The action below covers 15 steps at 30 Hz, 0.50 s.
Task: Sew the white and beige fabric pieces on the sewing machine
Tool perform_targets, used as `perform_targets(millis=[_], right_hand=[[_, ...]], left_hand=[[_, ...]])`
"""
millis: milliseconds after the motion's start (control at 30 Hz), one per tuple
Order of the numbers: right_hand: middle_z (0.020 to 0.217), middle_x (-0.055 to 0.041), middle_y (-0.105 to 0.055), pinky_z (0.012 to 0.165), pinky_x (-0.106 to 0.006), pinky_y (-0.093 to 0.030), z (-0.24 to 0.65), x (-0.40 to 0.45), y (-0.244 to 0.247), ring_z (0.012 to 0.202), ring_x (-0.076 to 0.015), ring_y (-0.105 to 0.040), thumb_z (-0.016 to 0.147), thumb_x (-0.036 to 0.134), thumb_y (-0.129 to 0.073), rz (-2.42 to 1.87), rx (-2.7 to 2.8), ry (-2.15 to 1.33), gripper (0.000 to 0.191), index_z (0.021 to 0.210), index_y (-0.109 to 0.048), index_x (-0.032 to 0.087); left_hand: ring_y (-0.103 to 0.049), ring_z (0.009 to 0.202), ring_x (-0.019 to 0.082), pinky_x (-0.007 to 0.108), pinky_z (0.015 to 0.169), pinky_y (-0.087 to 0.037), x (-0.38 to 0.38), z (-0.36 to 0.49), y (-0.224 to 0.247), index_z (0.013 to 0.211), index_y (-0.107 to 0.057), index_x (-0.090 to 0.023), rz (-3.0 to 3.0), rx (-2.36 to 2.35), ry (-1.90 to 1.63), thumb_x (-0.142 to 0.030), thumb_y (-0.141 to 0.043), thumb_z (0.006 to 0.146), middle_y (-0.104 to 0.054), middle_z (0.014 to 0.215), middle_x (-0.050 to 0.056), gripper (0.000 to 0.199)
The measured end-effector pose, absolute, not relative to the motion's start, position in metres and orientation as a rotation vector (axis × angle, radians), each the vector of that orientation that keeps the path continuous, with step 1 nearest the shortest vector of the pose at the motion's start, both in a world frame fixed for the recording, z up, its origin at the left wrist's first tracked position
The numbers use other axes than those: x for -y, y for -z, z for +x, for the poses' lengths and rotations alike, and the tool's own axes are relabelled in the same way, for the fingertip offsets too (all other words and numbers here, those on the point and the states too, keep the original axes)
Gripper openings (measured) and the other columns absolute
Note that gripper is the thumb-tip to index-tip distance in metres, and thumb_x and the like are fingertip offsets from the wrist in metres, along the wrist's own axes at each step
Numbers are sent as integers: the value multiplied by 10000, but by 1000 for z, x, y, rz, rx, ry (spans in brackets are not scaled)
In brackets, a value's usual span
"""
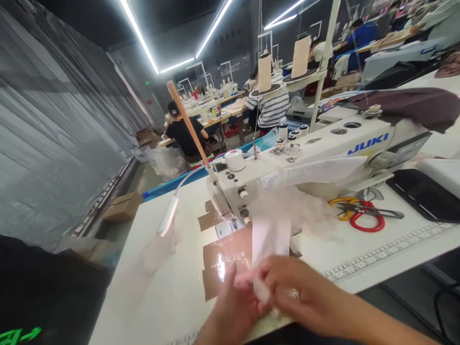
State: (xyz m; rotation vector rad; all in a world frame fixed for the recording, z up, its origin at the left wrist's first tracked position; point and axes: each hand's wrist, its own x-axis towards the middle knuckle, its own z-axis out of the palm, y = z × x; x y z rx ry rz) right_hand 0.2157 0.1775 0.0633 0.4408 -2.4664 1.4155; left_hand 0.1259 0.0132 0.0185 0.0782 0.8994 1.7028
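Note:
Both hands meet near the front edge of the white sewing table (158,268), in front of a JUKI sewing machine (309,155). My right hand (291,287) is closed on a small pale piece (261,291), too blurred to name. Beside and partly beneath it, my left hand (235,299) is turned palm up, its thumb raised; its other fingers are partly hidden and smeared. Just beyond the hands lie brown tape patches (213,256) and a white strip (270,235). Thin pale fabric (305,213) is bunched right of the needle area.
Yellow-handled scissors (343,208) and red-handled scissors (367,223) lie at the right, near a black tray (424,191). A small lamp (168,216) stands left of the machine head. Thread cones (265,72) rise behind. Other people sit at machines farther back.

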Motion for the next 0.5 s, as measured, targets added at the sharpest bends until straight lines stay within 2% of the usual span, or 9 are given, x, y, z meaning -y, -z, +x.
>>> perform_targets(millis=[67,167,233,300,367,433,500], right_hand=[[928,-47,-671,811,-252,-499,223,-149,-71,887,-152,-627,855,173,-484,750,2525,-1553,140,800,-608,206],[955,-48,-686,828,-255,-497,231,-138,-70,903,-152,-637,840,146,-499,885,2560,-1671,145,795,-625,202],[965,-48,-690,878,-295,-478,232,-148,-61,923,-169,-637,844,186,-554,825,2493,-1767,82,849,-633,208],[936,-46,-683,845,-312,-480,228,-162,-48,915,-187,-632,873,285,-577,523,2360,-1861,77,897,-621,227],[936,-53,-660,822,-321,-476,220,-172,-35,919,-206,-618,869,419,-587,217,2239,-1927,192,878,-604,228],[1079,-64,-630,901,-349,-446,209,-173,-26,1029,-230,-583,829,488,-625,137,2224,-2023,338,1053,-592,236],[1093,-59,-614,868,-340,-457,199,-169,-21,997,-228,-584,806,499,-647,169,2293,-2138,440,1141,-569,225]], left_hand=[[-695,846,288,373,844,-512,-24,140,-13,821,-728,-81,14,-824,-1686,-549,-674,742,-722,736,125,478],[-695,842,282,374,856,-503,-20,148,-11,888,-712,-73,-41,-871,-1796,-283,-724,734,-724,761,111,260],[-694,861,265,371,886,-491,-8,145,-13,936,-707,-73,-75,-883,-1920,-257,-669,787,-730,829,115,240],[-688,891,259,370,909,-483,5,138,-17,959,-709,-74,-97,-820,-1980,-283,-612,831,-730,894,124,263],[-679,934,266,380,932,-474,16,132,-20,978,-712,-78,-96,-755,-2001,-288,-575,852,-728,940,129,280],[-663,993,280,397,965,-456,22,129,-22,1004,-710,-81,-85,-738,-2033,-276,-563,859,-723,984,133,284],[-639,1051,295,413,994,-437,25,128,-22,1031,-702,-79,-71,-749,-2055,-267,-574,850,-715,1023,137,291]])
